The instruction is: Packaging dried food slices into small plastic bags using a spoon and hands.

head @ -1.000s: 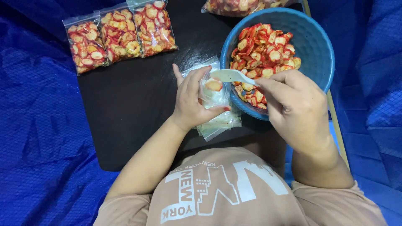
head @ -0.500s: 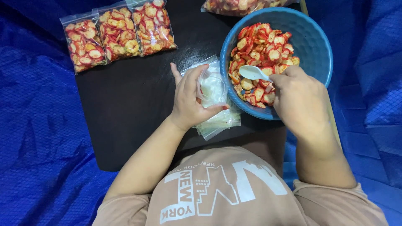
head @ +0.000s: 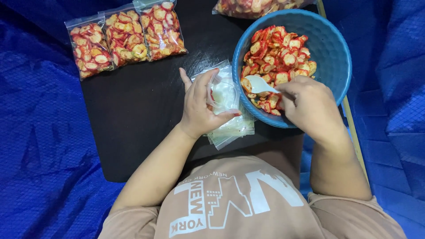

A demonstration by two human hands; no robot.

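Three filled, sealed clear bags of red-and-cream sliced snacks are laid side by side at the far left of the black matte tabletop; a larger bag is cut off by the top edge. Blue tarpaulin is spread around. A round blue plastic bowl of the same slices is set at the right. A small clear plastic bag, clamped open by the left hand, is held above a stack of empty bags, touching the bowl's rim. A white plastic spoon is gripped in the closed right hand over the slices.
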